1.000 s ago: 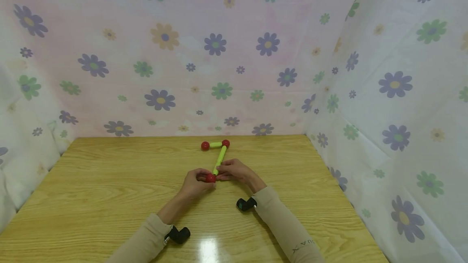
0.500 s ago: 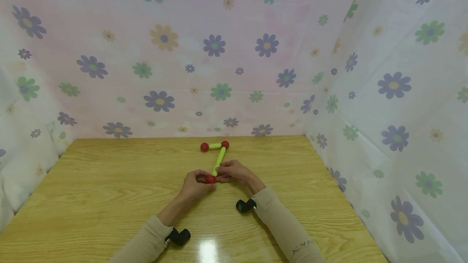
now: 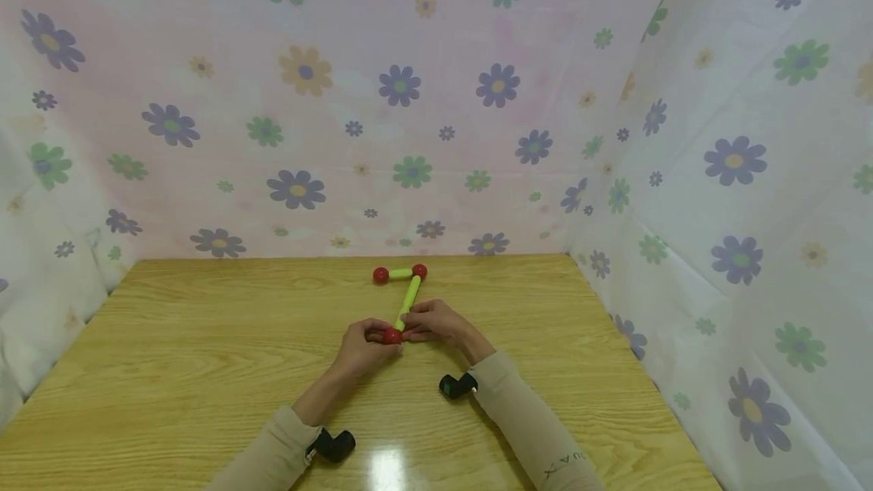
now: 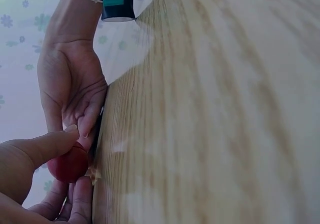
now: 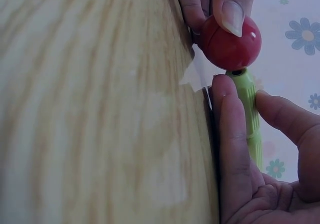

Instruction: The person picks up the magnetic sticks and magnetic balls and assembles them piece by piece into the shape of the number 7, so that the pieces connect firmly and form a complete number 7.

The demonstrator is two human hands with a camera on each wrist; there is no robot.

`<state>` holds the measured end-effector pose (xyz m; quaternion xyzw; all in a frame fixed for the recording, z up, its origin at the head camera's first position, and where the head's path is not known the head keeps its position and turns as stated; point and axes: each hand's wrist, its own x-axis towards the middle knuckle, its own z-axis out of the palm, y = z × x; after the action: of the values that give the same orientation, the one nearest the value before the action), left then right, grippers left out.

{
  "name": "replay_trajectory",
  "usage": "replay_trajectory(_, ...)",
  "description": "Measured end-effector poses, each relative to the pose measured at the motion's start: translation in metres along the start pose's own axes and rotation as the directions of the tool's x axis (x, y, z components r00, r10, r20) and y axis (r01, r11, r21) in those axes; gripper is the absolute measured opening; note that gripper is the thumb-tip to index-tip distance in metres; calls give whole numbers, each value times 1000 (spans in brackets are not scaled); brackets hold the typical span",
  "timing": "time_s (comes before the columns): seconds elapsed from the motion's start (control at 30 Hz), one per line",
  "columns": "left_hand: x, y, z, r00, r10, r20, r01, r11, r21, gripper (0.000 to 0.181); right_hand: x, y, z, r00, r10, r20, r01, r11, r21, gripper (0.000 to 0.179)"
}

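My left hand (image 3: 363, 348) pinches a red ball (image 5: 232, 43) between thumb and fingers, low at the table. The thumb lies over the ball in the right wrist view. My right hand (image 3: 442, 324) holds a long yellow-green rod (image 5: 245, 97) close to its near end, thumb on one side and fingers on the other. That rod end meets the red ball. In the head view the rod runs away from me to a second red ball (image 3: 419, 271). From there a short yellow-green rod (image 3: 401, 273) leads left to a third red ball (image 3: 380, 275).
Everything lies on a wood-grain table (image 3: 204, 347). Flower-patterned cloth (image 3: 355, 97) hangs behind it and along both sides. A small black camera (image 3: 333, 445) is strapped at the left wrist, another black camera (image 3: 457, 385) at the right.
Both hands keep their hold on the ball and the rod with almost no movement. The head view has shifted very slightly.
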<state>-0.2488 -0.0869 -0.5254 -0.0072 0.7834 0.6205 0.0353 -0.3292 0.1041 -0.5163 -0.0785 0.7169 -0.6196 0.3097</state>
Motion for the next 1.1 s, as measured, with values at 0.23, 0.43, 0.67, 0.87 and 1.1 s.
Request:
replay_trajectory(0.23,-1,-1,-1,1000,13,9,-13,1000,-28,39,1,0,0,1000,-4,1,4,1000,0,34)
replay_trajectory(0.43,-1,-1,-2,1000,20,14,-19,999,-40,39,1,-1,0,1000,-4,-1,4,1000,-1,33)
replay_trajectory(0.67,-2,0,-2,1000,8,17,-7,999,-46,39,1,-1,1,1000,10,-15,-10,1000,5,33)
replay_trajectory(0.87,-4,1,-4,1000,10,28,-9,998,-56,36,0,-1,1,1000,14,-20,-14,1000,7,33)
replay_trajectory(1.1,-5,3,-3,999,-17,32,19,998,-52,33,-2,1,0,1000,13,-26,-13,1000,-2,32)
